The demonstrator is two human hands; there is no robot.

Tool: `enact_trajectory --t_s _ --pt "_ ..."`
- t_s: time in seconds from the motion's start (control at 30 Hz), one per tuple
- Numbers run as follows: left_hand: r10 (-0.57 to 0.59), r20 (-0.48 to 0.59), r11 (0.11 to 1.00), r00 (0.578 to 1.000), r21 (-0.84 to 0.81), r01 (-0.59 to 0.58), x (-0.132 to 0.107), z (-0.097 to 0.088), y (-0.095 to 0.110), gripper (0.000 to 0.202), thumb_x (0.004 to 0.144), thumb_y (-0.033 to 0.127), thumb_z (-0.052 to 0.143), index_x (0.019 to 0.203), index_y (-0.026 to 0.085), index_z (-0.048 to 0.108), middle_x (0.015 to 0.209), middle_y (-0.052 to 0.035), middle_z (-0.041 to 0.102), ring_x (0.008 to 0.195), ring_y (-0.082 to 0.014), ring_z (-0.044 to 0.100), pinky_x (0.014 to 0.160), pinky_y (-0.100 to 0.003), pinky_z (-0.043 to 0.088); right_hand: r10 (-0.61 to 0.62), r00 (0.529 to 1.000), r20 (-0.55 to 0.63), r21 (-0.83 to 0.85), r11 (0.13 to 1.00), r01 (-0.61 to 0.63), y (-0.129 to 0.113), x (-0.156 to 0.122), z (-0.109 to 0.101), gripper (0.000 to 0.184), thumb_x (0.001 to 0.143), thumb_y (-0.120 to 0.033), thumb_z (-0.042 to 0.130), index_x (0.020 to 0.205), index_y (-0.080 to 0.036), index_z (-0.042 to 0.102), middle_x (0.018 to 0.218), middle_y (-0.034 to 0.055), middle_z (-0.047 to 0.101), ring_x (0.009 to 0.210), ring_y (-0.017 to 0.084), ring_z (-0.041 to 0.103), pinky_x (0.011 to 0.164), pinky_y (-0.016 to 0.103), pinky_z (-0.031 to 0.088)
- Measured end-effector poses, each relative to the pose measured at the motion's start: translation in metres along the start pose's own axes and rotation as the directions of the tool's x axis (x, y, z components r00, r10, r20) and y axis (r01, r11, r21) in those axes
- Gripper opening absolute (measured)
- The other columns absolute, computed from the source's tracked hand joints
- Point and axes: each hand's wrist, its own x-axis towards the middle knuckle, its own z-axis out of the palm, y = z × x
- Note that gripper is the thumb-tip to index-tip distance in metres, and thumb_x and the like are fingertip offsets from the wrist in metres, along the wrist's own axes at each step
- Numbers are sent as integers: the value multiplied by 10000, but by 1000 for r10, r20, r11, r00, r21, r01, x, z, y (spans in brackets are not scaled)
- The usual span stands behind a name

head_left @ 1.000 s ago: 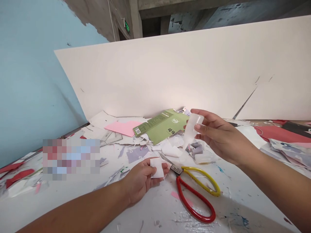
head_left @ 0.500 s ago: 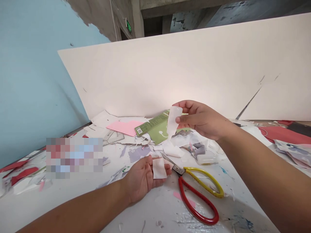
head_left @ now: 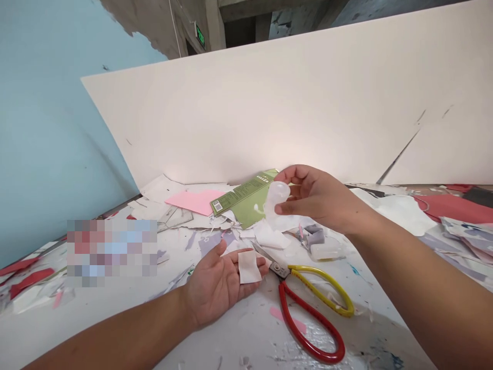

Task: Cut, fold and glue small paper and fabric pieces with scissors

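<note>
My left hand (head_left: 219, 288) is palm up with its fingers stretched out. Across those fingers lies a small white paper square (head_left: 249, 266). Above and to the right, my right hand (head_left: 314, 198) grips a small translucent plastic bottle (head_left: 278, 195) between thumb and fingers, its rounded end up and its lower end hard to make out against the white scraps. Close to my left fingertips rests a pair of scissors (head_left: 284, 272) with one red and one yellow handle, its blade tips partly hidden among paper.
Behind the hands lie a green printed card box (head_left: 250, 200), a pink sheet (head_left: 190, 201) and many paper scraps. Another translucent bottle (head_left: 327, 251) is on its side right of centre. A tall white board (head_left: 269, 113) stands at the back; red pieces (head_left: 454, 208) lie far right.
The bottle in my right hand has tipped, showing its rounded end, and the hand has come slightly lower. My left hand has shifted a little left and its thumb has spread away from the paper.
</note>
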Motion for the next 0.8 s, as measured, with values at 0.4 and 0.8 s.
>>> enact_trajectory --t_s 0.4,0.8 --pt "0 13 1000 1000 -6 0 -3 2 1 611 811 496 348 1154 -3 432 1077 -207 539 1067 -282 479 925 -387 329 34 999 29 7 999 -34 17 3 17 345 575 -262 724 891 -222 592 690 -22 607 609 119 561 543 238 432" --pt "-6 38 998 999 -65 8 -4 0 2 642 798 519 360 1110 -36 445 1057 -221 547 1075 -281 476 949 -380 314 52 982 183 124 989 -75 32 1 42 262 655 -229 655 893 -203 551 841 2 623 776 145 589 713 292 462"
